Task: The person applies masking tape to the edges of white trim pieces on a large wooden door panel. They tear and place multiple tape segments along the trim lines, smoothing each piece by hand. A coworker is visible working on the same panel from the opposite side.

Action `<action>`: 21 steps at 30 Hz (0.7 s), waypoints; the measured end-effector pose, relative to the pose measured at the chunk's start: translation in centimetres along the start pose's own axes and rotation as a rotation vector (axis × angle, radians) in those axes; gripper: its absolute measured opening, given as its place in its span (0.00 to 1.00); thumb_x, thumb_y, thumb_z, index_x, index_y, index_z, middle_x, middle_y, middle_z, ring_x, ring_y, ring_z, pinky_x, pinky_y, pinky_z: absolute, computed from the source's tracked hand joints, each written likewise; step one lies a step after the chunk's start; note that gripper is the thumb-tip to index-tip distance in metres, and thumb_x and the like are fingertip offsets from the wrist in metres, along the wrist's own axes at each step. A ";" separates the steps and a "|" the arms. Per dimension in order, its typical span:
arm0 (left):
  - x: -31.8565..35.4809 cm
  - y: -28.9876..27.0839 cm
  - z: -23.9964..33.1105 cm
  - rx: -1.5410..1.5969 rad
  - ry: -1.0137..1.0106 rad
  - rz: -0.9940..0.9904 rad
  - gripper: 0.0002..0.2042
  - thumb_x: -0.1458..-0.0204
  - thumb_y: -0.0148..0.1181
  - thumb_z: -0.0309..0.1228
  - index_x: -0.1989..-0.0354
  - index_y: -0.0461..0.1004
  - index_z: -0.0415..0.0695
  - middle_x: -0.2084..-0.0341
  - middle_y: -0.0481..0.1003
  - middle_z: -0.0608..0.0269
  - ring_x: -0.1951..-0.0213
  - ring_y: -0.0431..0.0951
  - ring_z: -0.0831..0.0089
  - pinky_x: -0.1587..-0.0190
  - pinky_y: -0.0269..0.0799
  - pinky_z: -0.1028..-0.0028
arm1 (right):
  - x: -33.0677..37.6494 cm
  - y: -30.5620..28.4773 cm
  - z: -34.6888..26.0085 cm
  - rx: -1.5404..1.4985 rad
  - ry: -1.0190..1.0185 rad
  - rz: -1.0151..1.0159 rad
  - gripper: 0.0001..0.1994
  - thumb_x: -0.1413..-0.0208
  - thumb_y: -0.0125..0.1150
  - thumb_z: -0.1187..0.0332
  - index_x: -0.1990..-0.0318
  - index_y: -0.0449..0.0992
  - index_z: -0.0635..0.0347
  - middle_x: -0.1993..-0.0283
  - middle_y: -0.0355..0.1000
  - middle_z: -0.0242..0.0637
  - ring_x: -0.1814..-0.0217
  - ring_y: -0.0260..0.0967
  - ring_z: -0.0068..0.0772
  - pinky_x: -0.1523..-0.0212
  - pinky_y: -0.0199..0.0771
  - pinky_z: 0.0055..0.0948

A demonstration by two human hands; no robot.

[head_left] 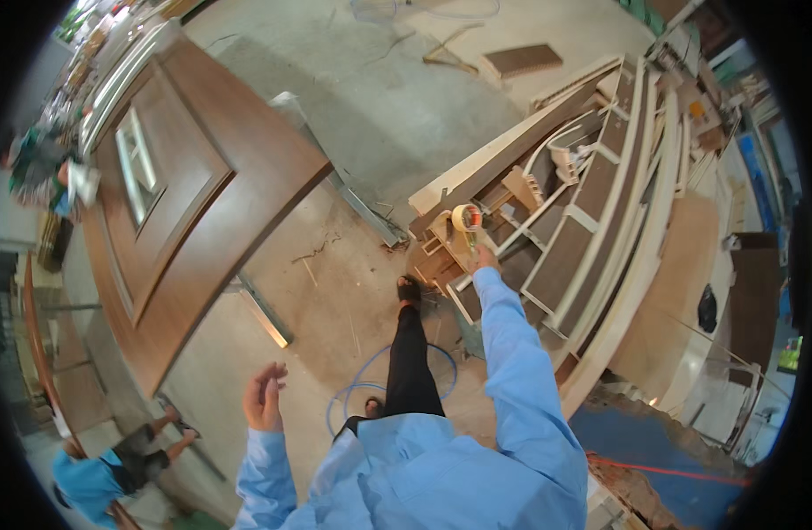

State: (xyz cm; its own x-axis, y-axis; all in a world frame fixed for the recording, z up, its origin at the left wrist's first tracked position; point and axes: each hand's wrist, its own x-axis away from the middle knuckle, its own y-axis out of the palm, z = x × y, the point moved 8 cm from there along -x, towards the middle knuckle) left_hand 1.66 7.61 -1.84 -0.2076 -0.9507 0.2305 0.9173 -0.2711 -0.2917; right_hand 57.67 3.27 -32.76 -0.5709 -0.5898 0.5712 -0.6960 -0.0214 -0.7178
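My right hand [485,258] reaches forward over a stack of wooden parts, just short of a roll of yellowish tape [467,217] lying there. Its fingers look closed around a small greenish thing [471,239], too small to make out. Beneath the tape is a small wooden board [450,237]. My left hand [265,397] hangs in the air at my left side, fingers loosely bent and apart, with nothing in it. To its far left lies a large brown wooden door panel [247,150] with a framed opening, raised above the floor.
Long wooden frames and mouldings [591,212] fill the right side. A metal bar [265,316] supports the panel's near side. A blue hose [357,385] loops round my feet. A person in a blue shirt [90,486] is at lower left, another person [48,172] beyond the panel.
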 end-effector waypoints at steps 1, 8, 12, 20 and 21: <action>-1.9 1.2 0.7 0.002 -0.059 -0.003 0.15 0.36 0.52 0.31 0.44 0.71 0.37 0.50 0.77 0.52 0.50 0.78 0.64 0.50 0.74 0.69 | -1.6 0.7 0.2 0.021 0.065 0.064 0.30 0.50 0.72 0.66 0.39 0.66 0.51 0.31 0.57 0.42 0.32 0.60 0.46 0.37 0.67 0.35; -10.6 10.4 5.5 -0.014 -0.212 -0.110 0.14 0.36 0.49 0.26 0.45 0.71 0.34 0.50 0.77 0.51 0.49 0.78 0.64 0.49 0.74 0.70 | -10.7 1.1 -0.9 0.245 0.178 -0.016 0.19 0.46 0.66 0.64 0.46 0.74 0.49 0.41 0.69 0.38 0.41 0.69 0.48 0.45 0.76 0.44; -14.6 12.9 8.7 0.048 -0.248 -0.134 0.12 0.39 0.51 0.20 0.48 0.73 0.33 0.52 0.78 0.51 0.50 0.79 0.66 0.47 0.73 0.70 | -9.2 -1.6 -6.2 -0.011 0.008 0.090 0.12 0.45 0.66 0.63 0.54 0.80 0.53 0.61 0.79 0.42 0.56 0.78 0.46 0.56 0.78 0.44; -23.8 17.6 20.1 -0.084 0.279 -0.152 0.15 0.50 0.68 0.24 0.54 0.76 0.40 0.62 0.75 0.55 0.65 0.78 0.62 0.61 0.75 0.70 | 12.8 -15.8 -31.8 -0.430 -0.654 -0.058 0.11 0.51 0.69 0.65 0.66 0.78 0.63 0.72 0.73 0.41 0.73 0.70 0.35 0.71 0.69 0.32; -24.3 17.3 21.0 -0.003 0.278 -0.115 0.16 0.52 0.70 0.25 0.54 0.76 0.40 0.61 0.74 0.54 0.64 0.77 0.60 0.62 0.75 0.69 | 15.2 -17.1 -34.5 -0.358 -0.689 -0.016 0.09 0.51 0.69 0.67 0.67 0.77 0.62 0.73 0.72 0.40 0.73 0.70 0.35 0.72 0.68 0.32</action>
State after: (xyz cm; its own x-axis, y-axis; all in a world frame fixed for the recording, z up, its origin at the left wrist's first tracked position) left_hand 29.75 29.22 6.99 -0.3958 -0.9183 -0.0001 0.8812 -0.3798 -0.2814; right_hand 45.89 22.51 1.95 -0.2411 -0.9631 0.1199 -0.8671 0.1583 -0.4723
